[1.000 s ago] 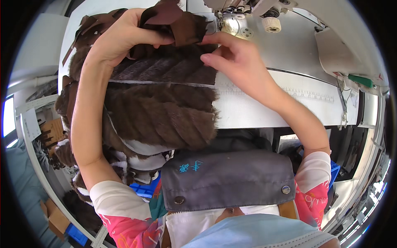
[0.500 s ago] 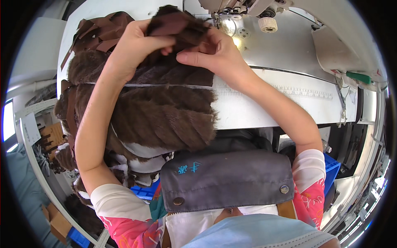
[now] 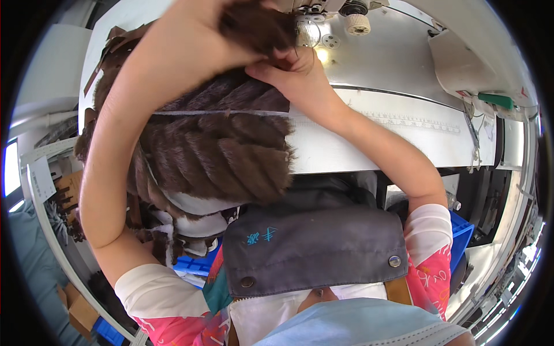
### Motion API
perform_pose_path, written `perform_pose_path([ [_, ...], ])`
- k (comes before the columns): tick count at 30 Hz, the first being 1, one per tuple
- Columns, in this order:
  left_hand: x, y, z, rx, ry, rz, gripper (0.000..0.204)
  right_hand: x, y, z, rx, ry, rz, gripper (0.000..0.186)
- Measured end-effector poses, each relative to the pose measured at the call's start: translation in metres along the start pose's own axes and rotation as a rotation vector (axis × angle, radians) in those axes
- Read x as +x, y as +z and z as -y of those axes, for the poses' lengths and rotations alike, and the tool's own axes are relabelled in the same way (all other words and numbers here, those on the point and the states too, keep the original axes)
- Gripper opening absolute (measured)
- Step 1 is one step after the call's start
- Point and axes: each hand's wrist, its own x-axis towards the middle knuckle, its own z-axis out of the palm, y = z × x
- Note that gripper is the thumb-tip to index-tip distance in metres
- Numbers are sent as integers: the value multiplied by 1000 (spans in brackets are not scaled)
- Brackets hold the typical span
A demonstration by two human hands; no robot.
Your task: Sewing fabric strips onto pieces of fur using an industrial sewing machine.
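A dark brown fur piece, smeared by motion, is up at the sewing machine's left side. My left hand curls round it from the left; blur and fur hide most of its fingers. From below, my right hand pinches the lower right edge of the same piece between thumb and fingers. Under both hands lie larger brown fur panels with slanting ridges, spread over the table's left part and hanging past its front edge. A pale strip runs across them.
The sewing machine's metal bed and white knob are to the right of my hands. A ruler scale marks the white tabletop. Thread snips hang at the right, near a green-handled tool. Blue crates stand below.
My left hand has risen and swung over the small fur piece, its forearm now covering the brown scraps at the back left. My right hand keeps its pinch. The fur panels have shifted slightly left.
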Motion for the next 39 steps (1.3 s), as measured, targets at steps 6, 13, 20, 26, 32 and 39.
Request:
perform_pose_path([
  [6, -24, 13, 49, -803, -507, -295, 31, -13, -16, 0, 170, 107, 57, 12],
  [13, -35, 25, 44, -873, -476, -343, 31, -12, -17, 19, -55, 161, 121, 15],
  [20, -38, 31, 43, -778, -537, -309, 33, -14, -11, 9, 65, -37, -105, 13],
  [26, -35, 36, 35, -854, -507, -214, 29, -28, -6, 15, 60, -93, 8, 8],
  [32, -33, 38, 30, -734, -464, -170, 12, -32, -10, 16, -172, -158, 89, 10],
  [39, -37, 42, 21, -643, -435, -232, 13, -36, -48, 43, -412, -160, 8, 13],
])
